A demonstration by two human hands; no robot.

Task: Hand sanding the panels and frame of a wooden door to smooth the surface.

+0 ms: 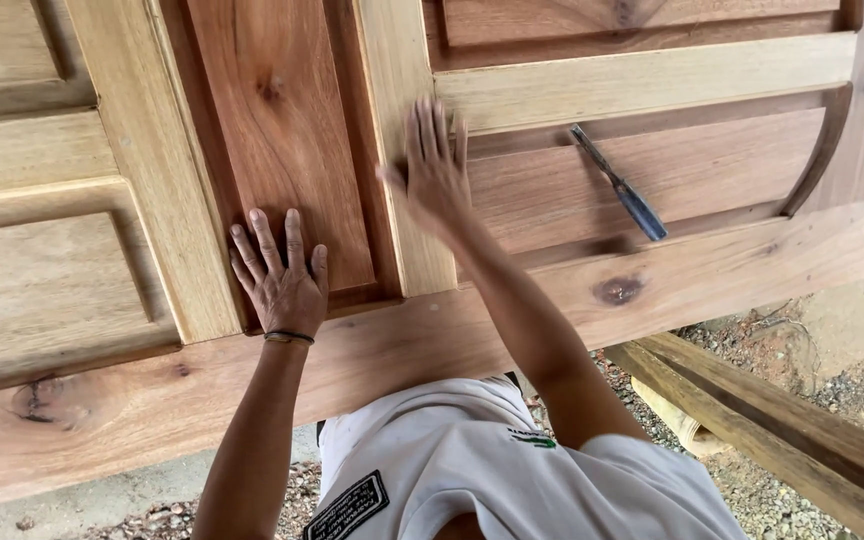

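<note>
A large panelled wooden door (552, 310) lies flat in front of me, made of pale rails and reddish-brown panels. My left hand (280, 272) rests flat, fingers spread, on the lower end of a reddish panel (272, 120). My right hand (432, 170) lies flat with fingers apart on the pale upright rail (397, 60) and the edge of the panel beside it; it looks slightly blurred. Neither hand holds anything. A chisel with a blue handle (620, 184) lies loose on the right panel, apart from my right hand.
Two long timber beams (782, 420) lie on gravel ground (852, 380) under the door's right end. My white shirt (472, 470) fills the lower middle. A dark knot (619, 290) marks the bottom rail.
</note>
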